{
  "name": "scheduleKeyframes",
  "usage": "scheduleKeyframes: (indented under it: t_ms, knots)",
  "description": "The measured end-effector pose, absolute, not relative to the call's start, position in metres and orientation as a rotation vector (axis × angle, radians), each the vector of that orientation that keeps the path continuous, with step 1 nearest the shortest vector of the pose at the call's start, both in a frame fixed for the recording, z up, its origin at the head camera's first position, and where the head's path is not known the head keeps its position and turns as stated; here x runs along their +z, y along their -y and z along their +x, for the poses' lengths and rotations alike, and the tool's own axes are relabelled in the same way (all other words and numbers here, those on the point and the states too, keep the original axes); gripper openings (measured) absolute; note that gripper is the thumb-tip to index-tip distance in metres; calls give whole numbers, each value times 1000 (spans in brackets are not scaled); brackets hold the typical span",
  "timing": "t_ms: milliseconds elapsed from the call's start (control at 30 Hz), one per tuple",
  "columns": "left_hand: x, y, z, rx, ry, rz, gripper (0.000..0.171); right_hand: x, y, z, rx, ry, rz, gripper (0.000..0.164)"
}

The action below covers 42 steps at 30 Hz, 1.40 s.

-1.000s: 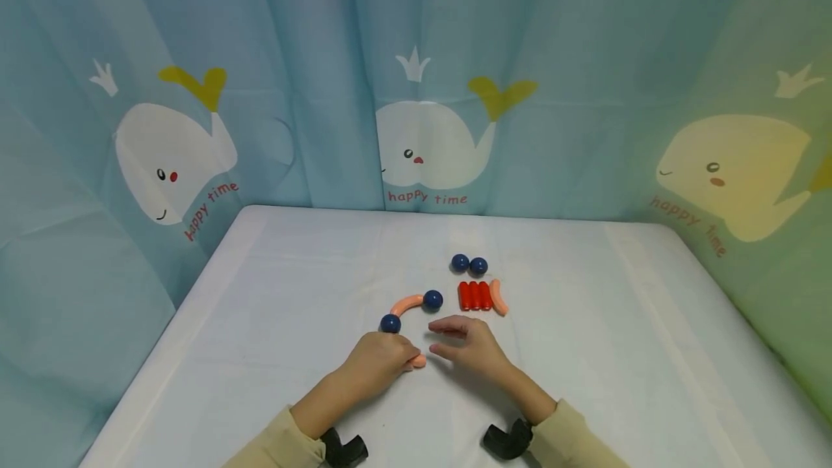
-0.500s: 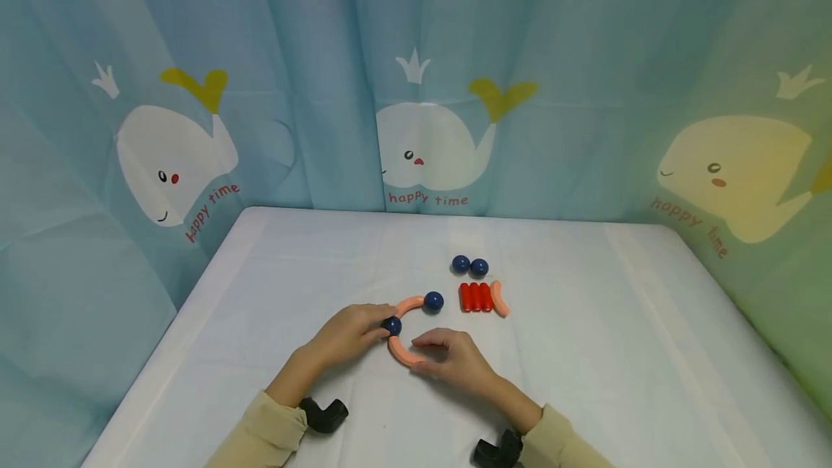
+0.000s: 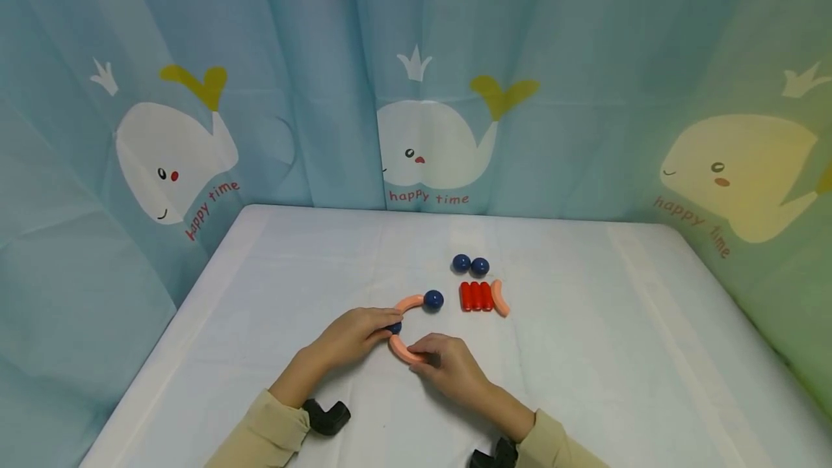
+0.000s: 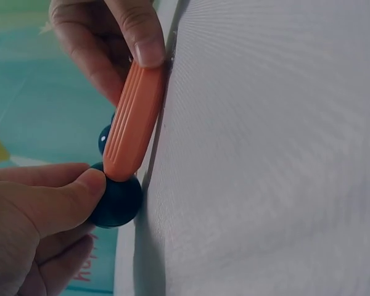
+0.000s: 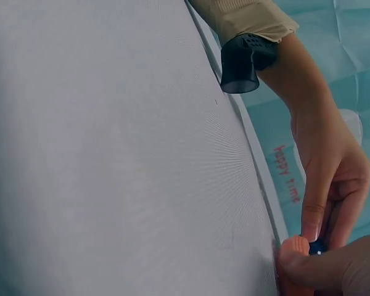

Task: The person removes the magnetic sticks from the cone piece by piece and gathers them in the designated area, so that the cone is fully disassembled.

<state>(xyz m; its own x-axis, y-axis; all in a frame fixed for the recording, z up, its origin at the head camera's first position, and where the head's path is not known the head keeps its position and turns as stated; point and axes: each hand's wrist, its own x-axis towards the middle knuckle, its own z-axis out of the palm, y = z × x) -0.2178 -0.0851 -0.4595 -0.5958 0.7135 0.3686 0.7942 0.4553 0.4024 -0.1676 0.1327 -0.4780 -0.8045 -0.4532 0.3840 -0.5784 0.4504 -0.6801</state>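
Observation:
My left hand [image 3: 351,336] pinches a dark blue ball [image 4: 116,200] between thumb and fingers. The near curved orange stick [image 3: 401,350] meets this ball with one end, and my right hand [image 3: 451,367] pinches its other end. Ridges run along that stick in the left wrist view, where the right hand's thumb [image 4: 149,52] lies on it. A second curved orange stick [image 3: 409,302] leads from beside the left fingertips to another blue ball [image 3: 433,300]. Together the pieces form an open curve on the table. The left fingers partly cover the pinched ball in the head view.
Farther back on the white table [image 3: 585,352] sit two blue balls [image 3: 471,265] side by side. In front of them lie three red sticks [image 3: 477,296] in a row, with a curved orange stick [image 3: 500,298] beside them. A whale-printed curtain [image 3: 312,78] surrounds the table.
My left hand has gone from the near curved stick up to the blue ball. My right hand has come down and left and taken the stick's free end.

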Motion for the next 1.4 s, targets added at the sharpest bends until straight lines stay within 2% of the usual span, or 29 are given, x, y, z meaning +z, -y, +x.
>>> scheduleKeyframes:
  t_ms: [500, 1067, 1400]
  knots:
    - [-452, 80, -216, -753, 2621, -1324, 33, -467, -146, -153, 1249, 2642, 819, 20]
    - [-449, 80, -214, -766, 2678, -1307, 32, -460, -183, -172, 1200, 2406, 625, 26]
    - [-451, 82, -214, -770, 2672, -1295, 31, -452, -211, -185, 1213, 2455, 301, 25]
